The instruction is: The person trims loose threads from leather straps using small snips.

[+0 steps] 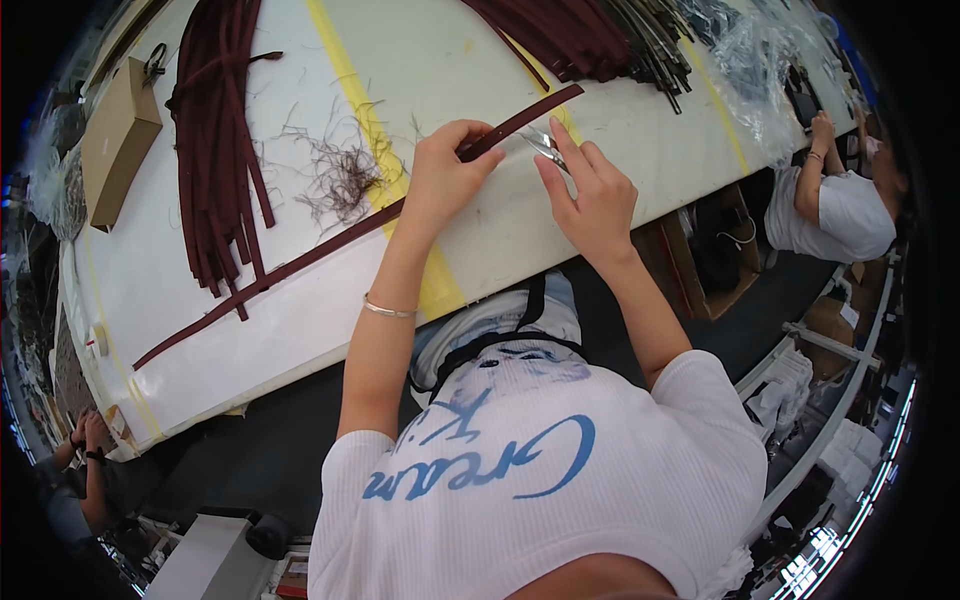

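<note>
A long dark maroon strap runs across the white worktable from lower left to upper right. My left hand pinches this strap near its right end. My right hand holds small metal snips with the blades close to the strap, just right of my left fingers. A tuft of cut maroon threads lies left of my left hand.
A bundle of maroon straps lies at the left, another pile with black strips at the top. A cardboard box sits far left, clear plastic at the upper right. A seated person is at the right, another person's hands lower left.
</note>
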### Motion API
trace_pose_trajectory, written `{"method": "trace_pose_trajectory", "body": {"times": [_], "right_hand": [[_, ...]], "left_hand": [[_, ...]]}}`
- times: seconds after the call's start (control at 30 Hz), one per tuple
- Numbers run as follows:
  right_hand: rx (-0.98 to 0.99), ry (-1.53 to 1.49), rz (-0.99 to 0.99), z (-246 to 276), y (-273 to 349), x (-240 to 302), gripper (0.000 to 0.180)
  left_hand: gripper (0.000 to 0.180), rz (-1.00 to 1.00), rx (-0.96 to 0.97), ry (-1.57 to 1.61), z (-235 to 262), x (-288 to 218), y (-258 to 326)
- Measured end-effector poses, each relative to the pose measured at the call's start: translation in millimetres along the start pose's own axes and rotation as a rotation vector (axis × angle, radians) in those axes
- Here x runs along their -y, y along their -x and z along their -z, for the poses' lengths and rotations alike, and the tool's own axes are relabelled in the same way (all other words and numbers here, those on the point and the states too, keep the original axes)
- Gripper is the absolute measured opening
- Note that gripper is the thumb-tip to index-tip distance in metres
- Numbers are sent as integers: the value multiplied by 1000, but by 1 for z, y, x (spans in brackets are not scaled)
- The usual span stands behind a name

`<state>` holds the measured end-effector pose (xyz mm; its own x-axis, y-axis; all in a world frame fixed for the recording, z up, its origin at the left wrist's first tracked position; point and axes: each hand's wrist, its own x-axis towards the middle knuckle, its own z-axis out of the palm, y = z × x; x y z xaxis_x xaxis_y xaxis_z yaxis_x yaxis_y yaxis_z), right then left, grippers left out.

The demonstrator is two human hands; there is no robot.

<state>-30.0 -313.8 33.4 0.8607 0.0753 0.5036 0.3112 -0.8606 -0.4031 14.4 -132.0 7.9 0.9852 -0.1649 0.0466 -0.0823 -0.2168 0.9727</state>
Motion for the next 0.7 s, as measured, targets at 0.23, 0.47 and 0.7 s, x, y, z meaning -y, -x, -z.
{"method": "trace_pose_trajectory", "body": {"times": [0.23, 0.47, 0.7], "right_hand": [[-42, 109, 148, -15, 2, 6, 32], [-60, 165, 198, -15, 0, 6, 32], [-37, 177, 196, -14, -3, 8, 31]], "left_hand": [[32, -73, -17, 91, 2, 2, 3], [36, -32, -1, 84, 3, -7, 5], [40, -69, -29, 44, 1, -3, 5]]}}
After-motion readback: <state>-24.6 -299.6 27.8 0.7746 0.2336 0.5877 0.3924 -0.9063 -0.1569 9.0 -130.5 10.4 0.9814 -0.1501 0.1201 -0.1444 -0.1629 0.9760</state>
